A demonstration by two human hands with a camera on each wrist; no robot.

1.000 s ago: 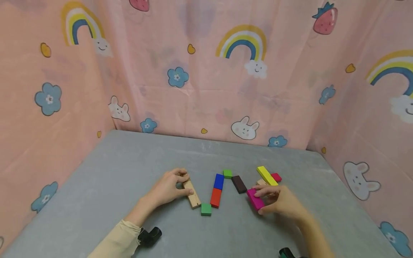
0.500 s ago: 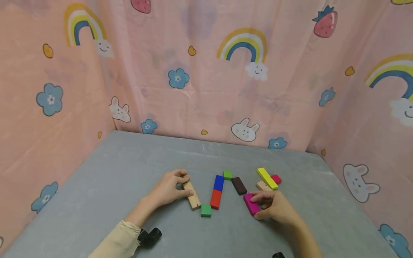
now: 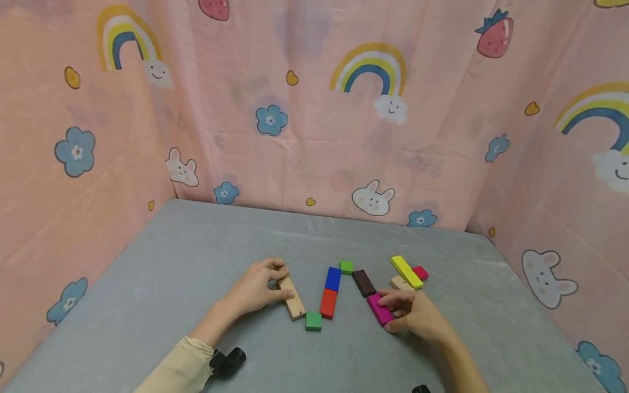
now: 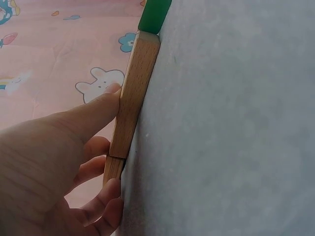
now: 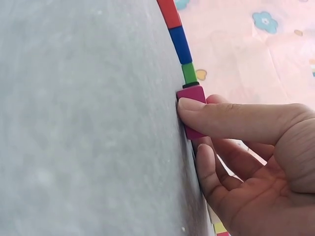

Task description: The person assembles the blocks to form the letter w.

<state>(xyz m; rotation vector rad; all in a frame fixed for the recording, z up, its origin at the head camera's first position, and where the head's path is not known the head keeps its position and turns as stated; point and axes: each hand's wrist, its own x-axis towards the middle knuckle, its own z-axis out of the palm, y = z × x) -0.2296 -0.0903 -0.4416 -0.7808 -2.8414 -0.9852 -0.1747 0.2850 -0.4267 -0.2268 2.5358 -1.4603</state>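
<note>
In the head view my left hand (image 3: 255,288) holds a plain wooden block (image 3: 295,307) between thumb and fingers. The left wrist view shows a second wooden block (image 4: 113,168) end to end with it, fingertips along its side. My right hand (image 3: 420,315) pinches a magenta block (image 3: 377,308), thumb on its near end; its far end meets a dark brown block (image 3: 364,283). Between the hands, a zigzag line runs through a green block (image 3: 313,321), a red block (image 3: 328,303), a blue block (image 3: 332,279) and a light green block (image 3: 346,267).
Behind the right hand lie a yellow block (image 3: 407,272), another wooden block (image 3: 400,283) and a pinkish-red block (image 3: 420,272), close together. The grey table (image 3: 206,234) ends at a pink patterned curtain (image 3: 314,153) on the back and sides.
My right hand has slid the magenta block leftward, closing the gap to the dark brown block's near end. The left hand stays in place on the wooden blocks.
</note>
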